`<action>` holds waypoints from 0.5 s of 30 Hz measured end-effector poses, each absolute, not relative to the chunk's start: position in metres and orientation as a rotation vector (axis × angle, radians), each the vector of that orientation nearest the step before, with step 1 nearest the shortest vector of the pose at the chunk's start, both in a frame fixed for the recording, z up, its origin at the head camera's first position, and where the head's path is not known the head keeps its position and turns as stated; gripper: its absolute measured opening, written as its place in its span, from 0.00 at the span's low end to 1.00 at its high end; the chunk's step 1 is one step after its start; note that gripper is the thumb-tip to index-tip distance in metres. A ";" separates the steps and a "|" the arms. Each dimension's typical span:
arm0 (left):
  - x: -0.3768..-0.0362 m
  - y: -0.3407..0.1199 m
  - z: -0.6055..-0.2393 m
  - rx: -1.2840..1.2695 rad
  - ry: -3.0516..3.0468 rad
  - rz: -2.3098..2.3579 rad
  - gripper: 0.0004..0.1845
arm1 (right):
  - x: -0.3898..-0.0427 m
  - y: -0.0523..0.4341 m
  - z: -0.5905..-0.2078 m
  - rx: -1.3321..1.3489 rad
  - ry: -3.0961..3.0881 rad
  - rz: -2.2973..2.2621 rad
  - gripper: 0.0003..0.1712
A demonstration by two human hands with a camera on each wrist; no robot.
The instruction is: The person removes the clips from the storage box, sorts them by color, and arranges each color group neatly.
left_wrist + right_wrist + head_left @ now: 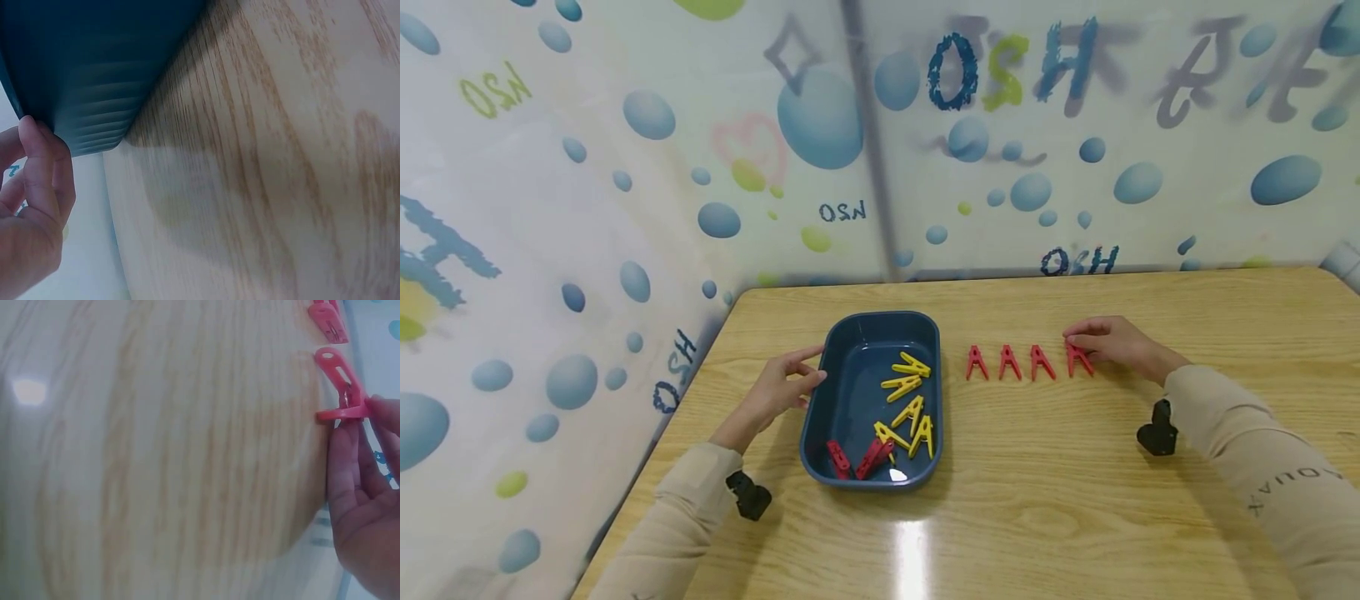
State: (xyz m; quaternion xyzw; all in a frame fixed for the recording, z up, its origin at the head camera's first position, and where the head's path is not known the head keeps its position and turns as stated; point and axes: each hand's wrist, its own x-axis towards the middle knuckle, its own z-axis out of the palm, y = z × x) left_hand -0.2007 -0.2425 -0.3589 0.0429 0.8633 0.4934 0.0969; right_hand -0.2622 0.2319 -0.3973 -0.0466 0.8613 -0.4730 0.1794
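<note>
A dark blue tray point(883, 317) stands on the wooden table point(1045, 492). In it lie several yellow clothespins point(908, 386) and two red ones point(856, 459). My left hand point(790, 379) rests against the tray's left wall; in the left wrist view its fingers point(44, 169) touch the tray's outer corner point(87, 62). To the right of the tray, red clothespins point(1009, 362) stand in a row. My right hand point(1096, 340) pinches the rightmost red clothespin point(1079, 359), which shows close up as a red clothespin point(342, 394) at my fingertips point(350, 444).
A bubble-patterned curtain point(625, 208) walls in the table at the back and left. Black wrist cameras point(1157, 429) sit on both sleeves. Bare tabletop point(156, 456) stretches in front of the row and the tray.
</note>
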 end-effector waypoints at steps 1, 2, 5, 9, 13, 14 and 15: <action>-0.201 -0.243 -0.359 0.126 2.557 1.461 0.26 | -0.262 0.232 -0.397 -0.133 2.434 -1.338 0.28; -0.201 -0.243 -0.359 0.123 2.556 1.461 0.26 | -0.262 0.232 -0.397 -0.134 2.435 -1.337 0.28; -0.200 -0.243 -0.359 0.117 2.558 1.460 0.26 | -0.261 0.232 -0.397 -0.140 2.432 -1.337 0.28; -0.200 -0.242 -0.359 0.114 2.561 1.454 0.26 | -0.260 0.232 -0.396 -0.143 2.420 -1.344 0.27; -0.200 -0.242 -0.358 0.116 2.559 1.452 0.26 | -0.260 0.233 -0.396 -0.139 2.415 -1.343 0.27; -0.200 -0.242 -0.358 0.117 2.557 1.452 0.26 | -0.260 0.234 -0.396 -0.137 2.417 -1.341 0.27; -0.200 -0.243 -0.358 0.118 2.554 1.454 0.26 | -0.260 0.234 -0.396 -0.138 2.425 -1.334 0.27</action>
